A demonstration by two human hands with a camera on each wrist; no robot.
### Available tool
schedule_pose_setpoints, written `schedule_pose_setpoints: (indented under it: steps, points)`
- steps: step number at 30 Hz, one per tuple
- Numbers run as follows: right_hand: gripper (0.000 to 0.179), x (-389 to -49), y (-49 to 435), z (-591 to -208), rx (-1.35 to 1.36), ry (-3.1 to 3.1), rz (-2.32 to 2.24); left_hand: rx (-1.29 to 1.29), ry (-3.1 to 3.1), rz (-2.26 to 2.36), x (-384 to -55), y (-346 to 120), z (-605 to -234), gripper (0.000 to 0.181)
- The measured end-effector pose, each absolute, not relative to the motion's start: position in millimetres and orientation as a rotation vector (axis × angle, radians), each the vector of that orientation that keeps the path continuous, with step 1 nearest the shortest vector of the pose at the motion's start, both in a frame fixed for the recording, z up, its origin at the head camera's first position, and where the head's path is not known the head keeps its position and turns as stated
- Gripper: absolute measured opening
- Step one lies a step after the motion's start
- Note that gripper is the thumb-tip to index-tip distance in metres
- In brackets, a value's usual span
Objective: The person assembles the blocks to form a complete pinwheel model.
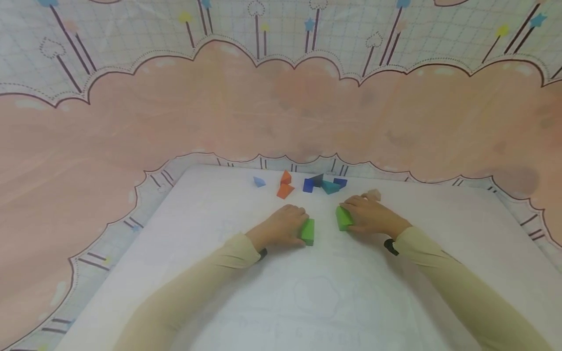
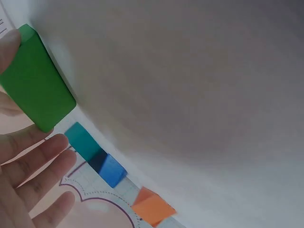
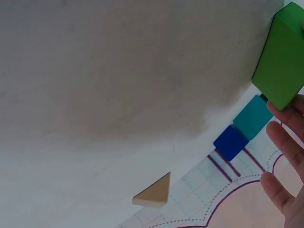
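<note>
Two green blocks stand apart on the white tabletop, one at each hand. My left hand (image 1: 284, 226) pinches the left green block (image 1: 309, 232) between thumb and forefinger; in the left wrist view that block (image 2: 40, 80) shows a broad flat face, and the other fingers spread beside it. Across a small gap, my right hand (image 1: 371, 216) grips the right green block (image 1: 343, 219) by its ends. The right wrist view shows this block (image 3: 282, 57) with slanted sides and fingertips at its lower end. A natural wood triangular block (image 1: 374, 194) lies just beyond the right hand.
Behind the hands lie a light blue block (image 1: 259, 182), orange blocks (image 1: 285, 190), a blue block (image 1: 308, 185), a teal block (image 1: 330, 187) and a dark blue block (image 1: 340, 182). The white tabletop (image 1: 325, 302) ends at a patterned cloth (image 1: 281, 112) behind.
</note>
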State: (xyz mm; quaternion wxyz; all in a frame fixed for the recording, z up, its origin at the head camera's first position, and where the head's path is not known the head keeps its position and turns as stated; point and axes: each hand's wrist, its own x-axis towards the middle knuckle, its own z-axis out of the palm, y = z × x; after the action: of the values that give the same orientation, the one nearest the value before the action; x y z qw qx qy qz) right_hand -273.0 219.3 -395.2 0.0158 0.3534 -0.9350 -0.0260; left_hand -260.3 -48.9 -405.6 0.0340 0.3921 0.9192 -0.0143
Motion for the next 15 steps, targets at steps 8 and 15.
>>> schedule_pose_setpoints:
  steps: [8,15]
  points:
    - [0.06,-277.8,205.7,-397.9,1.162,-2.839,-0.023,1.215,2.822,-0.065,-254.4,-36.6,-404.4,0.061]
    - [0.06,-280.8,193.2,-398.9,1.146,-2.887,0.001,1.231,2.804,-0.099,-252.8,-28.3,-405.2,0.063]
